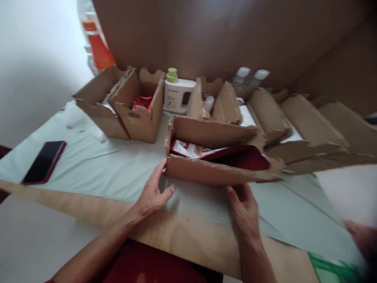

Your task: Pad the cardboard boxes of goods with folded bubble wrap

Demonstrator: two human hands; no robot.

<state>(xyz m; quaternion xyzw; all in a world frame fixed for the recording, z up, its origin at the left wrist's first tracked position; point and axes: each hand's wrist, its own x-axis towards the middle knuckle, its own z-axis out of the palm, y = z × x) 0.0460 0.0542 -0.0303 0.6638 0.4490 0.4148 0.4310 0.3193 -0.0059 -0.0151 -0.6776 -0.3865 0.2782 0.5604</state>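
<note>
A narrow open-topped cardboard box (200, 169) lies lengthwise in front of me, with a silvery printed packet (191, 149) and a dark red packet (250, 157) inside. My left hand (153, 192) touches the box's left end with its fingertips, its thumb spread away from the cardboard. Under the lower edge of the near wall, my right hand (244, 210) has its fingers curled against the box; the fingertips are hidden.
Behind stand several cardboard bins (141, 122), a white bottle with a green cap (176, 94) and two white-capped bottles (243, 72). An orange bottle (98, 47) is at the back left. A phone (44, 162) lies on the pale green cloth (118, 173).
</note>
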